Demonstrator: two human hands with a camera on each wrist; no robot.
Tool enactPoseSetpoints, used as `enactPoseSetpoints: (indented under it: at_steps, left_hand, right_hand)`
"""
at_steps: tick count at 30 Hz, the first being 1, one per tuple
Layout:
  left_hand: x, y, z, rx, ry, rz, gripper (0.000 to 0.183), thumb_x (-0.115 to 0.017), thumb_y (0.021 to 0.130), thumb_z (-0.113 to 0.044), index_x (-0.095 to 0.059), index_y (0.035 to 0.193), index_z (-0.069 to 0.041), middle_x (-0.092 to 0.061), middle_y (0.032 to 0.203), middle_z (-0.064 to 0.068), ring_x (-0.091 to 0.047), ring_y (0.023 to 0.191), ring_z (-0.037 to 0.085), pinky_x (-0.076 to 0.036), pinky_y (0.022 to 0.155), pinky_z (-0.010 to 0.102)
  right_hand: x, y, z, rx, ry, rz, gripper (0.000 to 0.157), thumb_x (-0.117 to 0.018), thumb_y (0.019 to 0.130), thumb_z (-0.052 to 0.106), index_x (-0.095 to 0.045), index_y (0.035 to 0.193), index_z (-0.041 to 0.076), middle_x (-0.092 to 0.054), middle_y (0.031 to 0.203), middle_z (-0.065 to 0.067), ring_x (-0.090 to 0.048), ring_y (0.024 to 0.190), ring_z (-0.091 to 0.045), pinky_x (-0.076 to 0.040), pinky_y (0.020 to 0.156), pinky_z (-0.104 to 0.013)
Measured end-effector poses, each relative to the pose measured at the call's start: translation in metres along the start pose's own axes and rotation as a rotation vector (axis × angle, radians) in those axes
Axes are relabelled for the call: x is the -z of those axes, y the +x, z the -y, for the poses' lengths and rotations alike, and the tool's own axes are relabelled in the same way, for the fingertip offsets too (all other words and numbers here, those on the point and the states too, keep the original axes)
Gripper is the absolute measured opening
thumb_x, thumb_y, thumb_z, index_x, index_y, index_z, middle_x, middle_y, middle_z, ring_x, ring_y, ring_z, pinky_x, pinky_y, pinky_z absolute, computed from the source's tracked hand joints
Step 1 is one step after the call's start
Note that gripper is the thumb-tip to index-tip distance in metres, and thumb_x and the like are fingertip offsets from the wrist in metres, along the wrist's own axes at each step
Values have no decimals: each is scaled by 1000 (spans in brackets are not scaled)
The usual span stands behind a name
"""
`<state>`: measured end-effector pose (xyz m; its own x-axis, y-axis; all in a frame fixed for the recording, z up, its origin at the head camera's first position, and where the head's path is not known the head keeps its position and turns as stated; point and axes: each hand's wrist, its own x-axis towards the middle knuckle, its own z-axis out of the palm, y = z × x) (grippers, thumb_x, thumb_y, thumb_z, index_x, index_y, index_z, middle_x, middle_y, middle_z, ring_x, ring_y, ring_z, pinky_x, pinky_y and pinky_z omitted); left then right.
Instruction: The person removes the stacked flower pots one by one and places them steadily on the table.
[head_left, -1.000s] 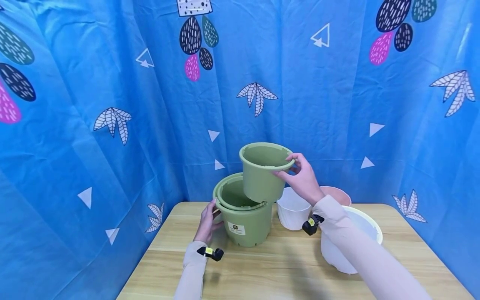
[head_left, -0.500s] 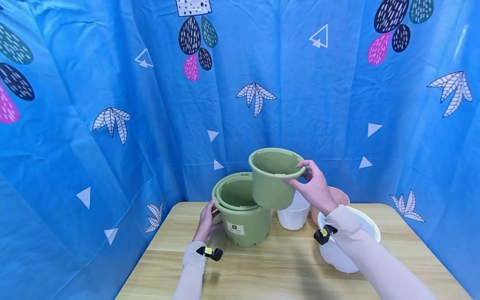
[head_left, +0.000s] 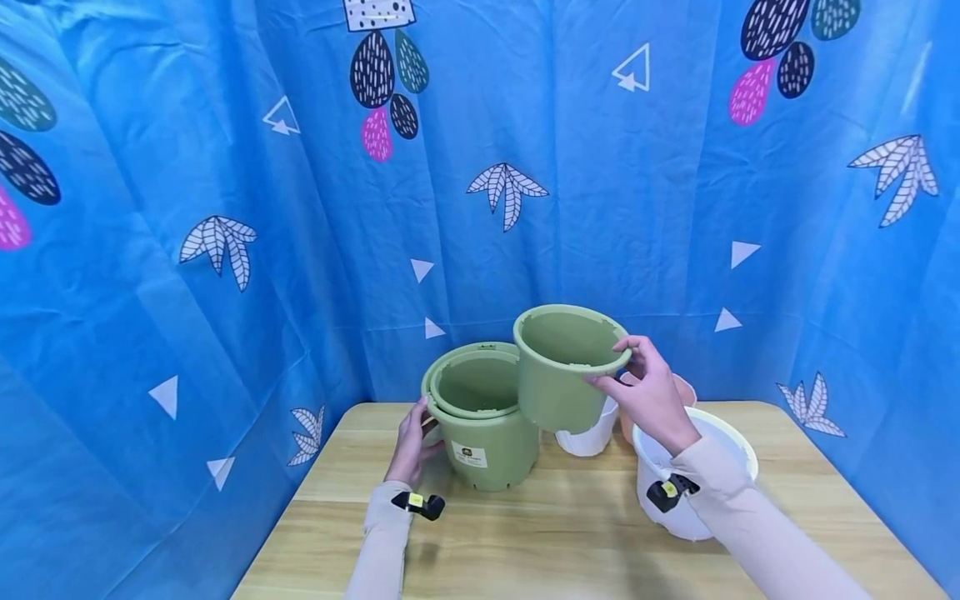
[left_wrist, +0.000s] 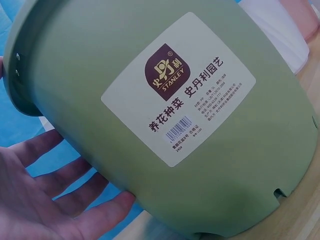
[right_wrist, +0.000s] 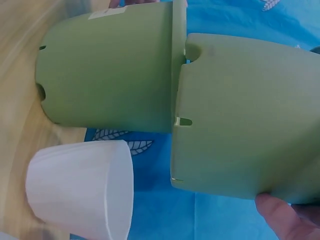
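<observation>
In the head view, my right hand (head_left: 651, 398) pinches the rim of a green flower pot (head_left: 558, 387), thumb outside and fingers over the edge. This pot hangs slightly tilted above the table, just right of a nested stack of green flower pots (head_left: 487, 454). Its base hides part of the stack's rim. My left hand (head_left: 408, 450) rests against the stack's left side. The left wrist view shows fairly straight, spread fingers (left_wrist: 75, 175) touching the outer wall, near a white label (left_wrist: 180, 90). In the right wrist view, the lifted pot's base (right_wrist: 240, 120) is close to the stack's rim.
A white pot (head_left: 588, 437) stands behind the lifted pot, with a pink pot (head_left: 682, 390) beside it. A larger white pot (head_left: 675, 500) sits under my right forearm. All stand on a wooden table (head_left: 525, 550) with a blue patterned curtain (head_left: 600, 208) around it.
The green flower pot in my right hand has moved right and down, away from above the stack. My left hand and the stack have stayed in place.
</observation>
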<state>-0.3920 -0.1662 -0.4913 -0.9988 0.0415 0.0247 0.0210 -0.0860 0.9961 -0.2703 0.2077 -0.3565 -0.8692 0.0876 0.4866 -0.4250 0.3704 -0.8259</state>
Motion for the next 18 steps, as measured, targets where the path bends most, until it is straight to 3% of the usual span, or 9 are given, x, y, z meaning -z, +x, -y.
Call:
enactPoseSetpoints:
  at_steps: [3, 13, 18]
  left_hand:
    - [0, -1, 0, -2, -6, -4, 75, -42, 104, -65, -42, 155, -11, -37, 164, 23, -38, 151, 44, -42, 114, 69]
    - [-1, 0, 2, -10, -5, 13, 73, -37, 106, -63, -41, 156, -10, -33, 164, 26, -35, 152, 47, -42, 113, 71]
    - [-1, 0, 1, -10, -12, 9, 74, -40, 105, -65, -42, 156, -11, -35, 164, 25, -35, 152, 46, -41, 113, 71]
  right_hand:
    - [3, -4, -2, -20, 22, 4, 62, -80, 92, 27, -41, 133, 2, -56, 138, -25, -58, 133, -41, -54, 98, -15]
    - [12, -18, -6, -29, 0, -40, 61, -81, 91, 29, -42, 130, 3, -59, 139, -26, -59, 133, -44, -54, 90, -8]
    - [16, -24, -9, -18, 15, -51, 58, -79, 93, 24, -41, 129, 0, -58, 136, -25, -63, 127, -31, -55, 91, -10]
